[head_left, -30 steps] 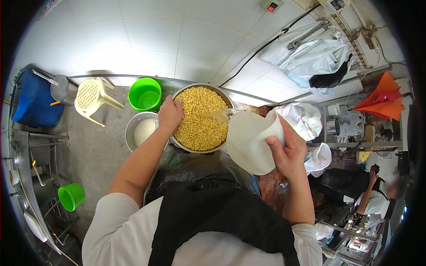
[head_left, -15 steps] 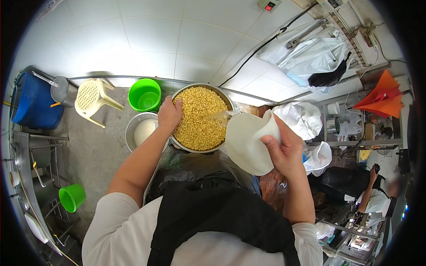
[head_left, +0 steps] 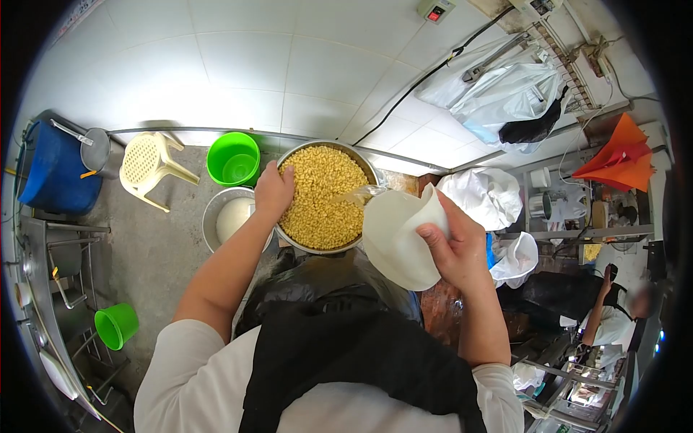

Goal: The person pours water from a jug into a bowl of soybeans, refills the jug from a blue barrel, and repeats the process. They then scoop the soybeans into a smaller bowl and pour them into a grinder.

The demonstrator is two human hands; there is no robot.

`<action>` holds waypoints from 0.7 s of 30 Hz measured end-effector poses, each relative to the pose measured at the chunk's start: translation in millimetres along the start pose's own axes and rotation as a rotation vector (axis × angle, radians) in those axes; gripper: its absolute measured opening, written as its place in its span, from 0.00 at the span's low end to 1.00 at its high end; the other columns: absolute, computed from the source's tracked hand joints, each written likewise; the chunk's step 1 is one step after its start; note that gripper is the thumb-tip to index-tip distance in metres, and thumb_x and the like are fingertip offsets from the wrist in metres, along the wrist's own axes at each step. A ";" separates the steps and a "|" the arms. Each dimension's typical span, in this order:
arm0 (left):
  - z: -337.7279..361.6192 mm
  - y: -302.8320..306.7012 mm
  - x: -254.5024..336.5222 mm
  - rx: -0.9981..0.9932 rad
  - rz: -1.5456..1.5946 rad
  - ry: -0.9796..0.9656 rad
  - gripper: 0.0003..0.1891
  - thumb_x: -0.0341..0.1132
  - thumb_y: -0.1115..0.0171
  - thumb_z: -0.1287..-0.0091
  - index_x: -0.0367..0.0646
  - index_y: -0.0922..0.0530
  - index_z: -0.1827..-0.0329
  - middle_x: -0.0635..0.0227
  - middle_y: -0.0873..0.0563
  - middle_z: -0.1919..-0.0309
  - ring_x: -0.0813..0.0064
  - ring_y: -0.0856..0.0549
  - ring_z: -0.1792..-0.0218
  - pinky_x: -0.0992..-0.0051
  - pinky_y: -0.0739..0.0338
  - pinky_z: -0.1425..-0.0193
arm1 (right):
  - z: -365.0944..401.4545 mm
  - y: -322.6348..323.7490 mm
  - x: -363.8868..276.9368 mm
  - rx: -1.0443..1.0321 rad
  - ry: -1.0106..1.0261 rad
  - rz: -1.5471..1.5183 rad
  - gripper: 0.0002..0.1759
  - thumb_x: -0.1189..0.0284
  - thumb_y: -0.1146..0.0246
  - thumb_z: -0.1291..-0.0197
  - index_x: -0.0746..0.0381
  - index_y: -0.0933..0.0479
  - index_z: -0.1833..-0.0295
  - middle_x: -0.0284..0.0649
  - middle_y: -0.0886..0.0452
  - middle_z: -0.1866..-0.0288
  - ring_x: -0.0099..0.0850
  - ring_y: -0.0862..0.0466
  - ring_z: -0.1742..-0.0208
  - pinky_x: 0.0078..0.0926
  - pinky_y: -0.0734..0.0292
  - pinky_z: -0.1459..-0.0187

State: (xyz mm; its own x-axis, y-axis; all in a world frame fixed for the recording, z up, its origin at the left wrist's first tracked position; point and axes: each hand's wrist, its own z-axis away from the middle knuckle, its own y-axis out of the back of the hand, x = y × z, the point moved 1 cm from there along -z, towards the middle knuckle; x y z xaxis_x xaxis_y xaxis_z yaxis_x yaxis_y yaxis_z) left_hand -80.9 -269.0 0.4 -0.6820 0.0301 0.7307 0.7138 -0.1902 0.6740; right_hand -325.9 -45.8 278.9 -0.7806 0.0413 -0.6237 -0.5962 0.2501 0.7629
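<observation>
A round metal pot (head_left: 368, 160) full of yellow soybeans (head_left: 325, 169) stands in front of me. My left hand (head_left: 276, 191) grips its left rim, the thumb lying over the beans. In my right hand (head_left: 460, 245) is a soft white plastic container (head_left: 397, 238), its wall squeezed and bent inward. It is tilted toward the pot's right side, and a clear stream of water (head_left: 359, 193) runs from it onto the beans. What is left inside the container cannot be seen. Left of the pot sits a metal bowl (head_left: 210, 224) with something whitish in it.
A bright green bucket (head_left: 234, 162) stands behind the bowl, beside a cream plastic stool (head_left: 148, 159). Farther left are a blue barrel (head_left: 61, 173) and another green bucket (head_left: 117, 326). White sacks (head_left: 484, 195) lie to the right. A co-worker (head_left: 613, 317) is at the far right.
The water still pours onto the beans. My right hand and the white container have shifted slightly left in view, as the whole view moved a little; the left hand keeps its place on the rim.
</observation>
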 end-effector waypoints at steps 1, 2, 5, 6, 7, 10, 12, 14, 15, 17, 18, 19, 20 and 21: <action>1.0 0.4 0.8 0.007 -0.007 -0.006 0.34 0.55 0.45 0.18 0.28 0.25 0.29 0.34 0.15 0.39 0.36 0.15 0.37 0.47 0.22 0.32 | -0.5 -0.2 -0.7 -0.009 0.005 0.005 0.35 0.59 0.24 0.29 0.73 0.23 0.27 0.60 0.10 0.46 0.49 0.06 0.47 0.38 0.13 0.45; 1.3 0.9 2.3 0.007 -0.006 -0.008 0.34 0.55 0.45 0.18 0.28 0.25 0.29 0.34 0.15 0.39 0.36 0.15 0.37 0.47 0.22 0.32 | -1.9 -0.1 -1.1 -0.015 0.013 0.011 0.35 0.59 0.24 0.29 0.73 0.23 0.27 0.60 0.10 0.46 0.49 0.06 0.47 0.38 0.13 0.45; 2.0 1.7 3.8 -0.001 -0.017 -0.001 0.34 0.55 0.44 0.18 0.28 0.25 0.28 0.34 0.14 0.39 0.35 0.15 0.38 0.47 0.22 0.32 | -3.4 0.7 -6.3 -0.031 -0.028 -0.006 0.35 0.60 0.24 0.29 0.73 0.23 0.27 0.60 0.10 0.46 0.50 0.06 0.47 0.38 0.13 0.45; 3.0 -0.3 1.6 0.026 -0.015 -0.021 0.32 0.54 0.44 0.18 0.29 0.24 0.30 0.35 0.14 0.41 0.35 0.15 0.39 0.46 0.22 0.34 | -2.6 0.4 -5.3 -0.032 -0.030 -0.007 0.35 0.60 0.24 0.29 0.73 0.23 0.27 0.60 0.10 0.46 0.50 0.06 0.47 0.38 0.13 0.45; 2.6 -1.6 -0.4 0.055 -0.012 -0.042 0.31 0.53 0.45 0.18 0.29 0.23 0.32 0.35 0.13 0.43 0.35 0.15 0.40 0.46 0.21 0.35 | -3.3 -0.2 -3.5 -0.028 -0.007 0.005 0.35 0.60 0.25 0.29 0.73 0.23 0.27 0.60 0.10 0.46 0.51 0.06 0.47 0.39 0.13 0.45; -0.7 -5.7 -5.7 0.048 -0.001 -0.044 0.26 0.50 0.46 0.17 0.32 0.22 0.37 0.36 0.13 0.47 0.34 0.15 0.44 0.44 0.21 0.39 | -2.2 -1.9 -3.9 -0.036 0.004 0.012 0.35 0.59 0.25 0.29 0.73 0.23 0.27 0.61 0.10 0.47 0.51 0.06 0.48 0.39 0.13 0.46; -1.1 -6.1 -5.8 0.056 0.006 -0.047 0.24 0.49 0.47 0.16 0.33 0.22 0.39 0.36 0.13 0.48 0.34 0.15 0.45 0.44 0.22 0.40 | -2.8 -3.0 -2.9 -0.041 0.002 0.010 0.36 0.59 0.25 0.29 0.73 0.23 0.27 0.61 0.10 0.47 0.52 0.07 0.49 0.39 0.13 0.47; 1.1 -4.4 -2.9 0.062 0.011 -0.048 0.22 0.48 0.48 0.16 0.34 0.22 0.41 0.37 0.13 0.50 0.34 0.15 0.46 0.44 0.22 0.42 | -1.9 -5.6 0.6 -0.037 0.025 0.011 0.35 0.59 0.26 0.28 0.73 0.24 0.26 0.61 0.10 0.48 0.52 0.07 0.49 0.40 0.13 0.47; 0.6 -3.0 -0.9 0.044 0.001 -0.033 0.22 0.48 0.48 0.16 0.33 0.22 0.41 0.38 0.13 0.49 0.35 0.14 0.46 0.43 0.21 0.41 | -2.8 -5.8 -0.4 -0.035 0.028 0.009 0.35 0.59 0.26 0.28 0.73 0.24 0.26 0.61 0.10 0.48 0.52 0.07 0.49 0.40 0.13 0.47; -0.6 -2.4 -0.8 0.025 -0.010 -0.017 0.22 0.48 0.47 0.16 0.33 0.23 0.42 0.39 0.13 0.48 0.35 0.14 0.46 0.43 0.21 0.41 | -2.9 -6.1 -3.0 -0.059 0.000 0.007 0.35 0.59 0.26 0.27 0.74 0.24 0.26 0.61 0.10 0.49 0.52 0.07 0.50 0.40 0.13 0.47; -1.4 -3.8 -2.3 0.033 -0.005 -0.028 0.22 0.48 0.47 0.16 0.33 0.23 0.42 0.39 0.13 0.48 0.35 0.14 0.46 0.43 0.21 0.41 | -2.9 -6.8 -1.9 -0.059 -0.001 0.006 0.35 0.59 0.26 0.27 0.74 0.24 0.26 0.61 0.10 0.49 0.52 0.07 0.50 0.40 0.13 0.47; -1.3 -3.9 -2.6 0.040 -0.001 -0.039 0.22 0.48 0.47 0.16 0.33 0.23 0.43 0.39 0.13 0.49 0.35 0.14 0.47 0.43 0.21 0.41 | -2.9 -8.1 -0.2 -0.053 0.015 0.007 0.35 0.59 0.26 0.27 0.74 0.24 0.26 0.61 0.10 0.49 0.52 0.07 0.51 0.40 0.14 0.48; -1.8 -4.2 -3.0 0.038 -0.002 -0.039 0.22 0.48 0.47 0.16 0.33 0.23 0.43 0.39 0.13 0.49 0.35 0.14 0.47 0.43 0.21 0.41 | -3.3 -8.8 0.9 -0.046 0.031 0.008 0.35 0.59 0.27 0.27 0.74 0.24 0.26 0.61 0.10 0.50 0.53 0.08 0.51 0.40 0.14 0.48; -1.9 -4.5 -3.7 0.043 -0.001 -0.049 0.22 0.48 0.47 0.16 0.33 0.23 0.43 0.39 0.13 0.49 0.35 0.14 0.47 0.43 0.21 0.41 | -4.1 -8.5 -0.2 -0.047 0.028 0.006 0.35 0.59 0.27 0.27 0.74 0.24 0.26 0.61 0.10 0.50 0.53 0.08 0.51 0.40 0.14 0.48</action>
State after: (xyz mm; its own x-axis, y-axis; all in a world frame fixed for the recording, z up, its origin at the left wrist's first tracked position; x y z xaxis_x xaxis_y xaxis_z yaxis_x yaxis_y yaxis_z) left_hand -81.9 -270.2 -5.6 -0.6745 0.0787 0.7341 0.7204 -0.1477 0.6777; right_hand -321.3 -51.9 273.3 -0.7889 0.0155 -0.6143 -0.5989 0.2041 0.7744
